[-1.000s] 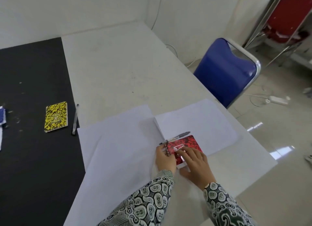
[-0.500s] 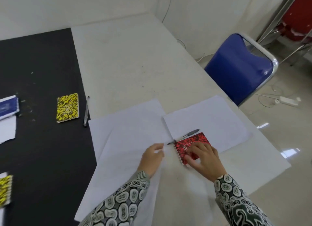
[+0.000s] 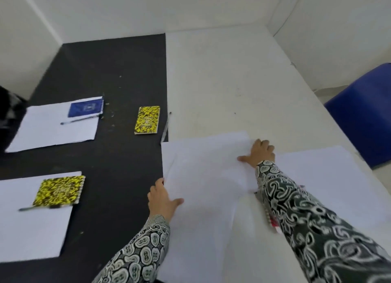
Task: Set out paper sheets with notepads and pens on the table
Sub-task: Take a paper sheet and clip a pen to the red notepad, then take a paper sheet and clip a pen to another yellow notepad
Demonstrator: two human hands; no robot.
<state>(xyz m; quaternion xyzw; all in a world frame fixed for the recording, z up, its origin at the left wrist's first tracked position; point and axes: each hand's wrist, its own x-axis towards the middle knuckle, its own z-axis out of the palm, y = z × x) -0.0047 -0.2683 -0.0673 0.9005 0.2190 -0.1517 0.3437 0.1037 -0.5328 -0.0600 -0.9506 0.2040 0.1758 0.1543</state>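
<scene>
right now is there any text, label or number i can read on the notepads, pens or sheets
None can be read.
Blue notepad: a pale mark on the cover, too blurred to read.
Far yellow notepad: a small panel in the pattern, too blurred.
Near yellow notepad: a faint panel, too blurred.
Red notepad: mostly hidden under the right sleeve.
Paper sheets: blank as far as shown.

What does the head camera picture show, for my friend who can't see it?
Two hands, the left hand and right hand, press on a big white paper sheet on the table. On the black side lie two sheets, each with a notepad and pen, plus a lone yellow notepad with a pen beside it.
</scene>
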